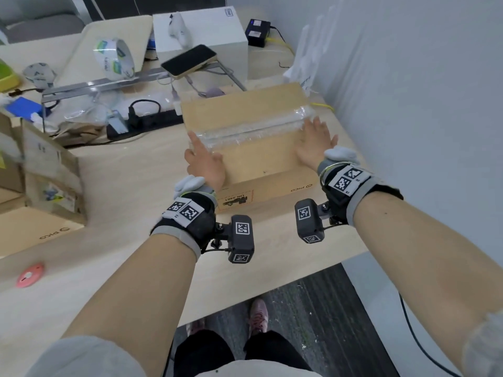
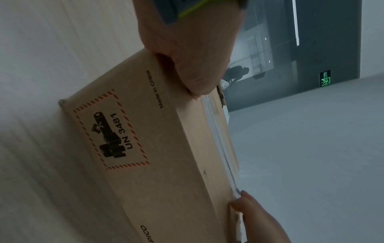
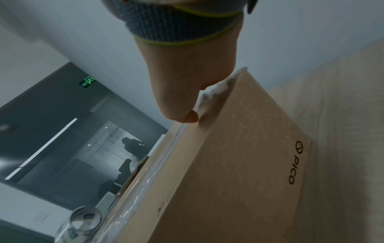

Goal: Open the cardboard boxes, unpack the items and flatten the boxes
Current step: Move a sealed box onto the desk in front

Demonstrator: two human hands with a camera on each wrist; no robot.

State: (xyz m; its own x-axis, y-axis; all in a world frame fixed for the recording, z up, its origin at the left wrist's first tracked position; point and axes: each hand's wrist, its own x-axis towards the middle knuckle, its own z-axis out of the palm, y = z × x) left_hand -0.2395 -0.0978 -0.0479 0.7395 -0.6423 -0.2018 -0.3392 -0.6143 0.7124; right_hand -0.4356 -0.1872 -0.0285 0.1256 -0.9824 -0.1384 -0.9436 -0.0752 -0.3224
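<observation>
a: brown cardboard first. the big cardboard box [image 1: 245,137] sits in the middle of the head view, on the pale table [image 1: 130,186], with its top flaps closed.

b: which way does it run?

a: its long side goes from left to right in the frame. a shiny strip of clear tape [image 1: 250,126] runs along that same line, over the middle of the top.

b: where are the hands?

a: one at each end. the left hand [image 1: 204,161] lies on the left end of the top, just below the middle of the frame. its fingers are straight and close together, and one fingertip touches the tape. the right hand [image 1: 315,142] lies flat on the right end, with fingers spread a little, and their tips reach the tape too.

b: is any hand holding something?

a: no. both just rest flat on the box. in the wrist views i see only the heel of each hand on the top edge, so i can't tell more about the fingers there.

b: so what's next?

a: i think the tape has to come off. it lies just past the fingertips, toward the top of the frame, and both hands look about as near. there's a small pink round thing [image 1: 30,274] at the lower left, well apart, maybe a cutter. i can't tell.
</observation>
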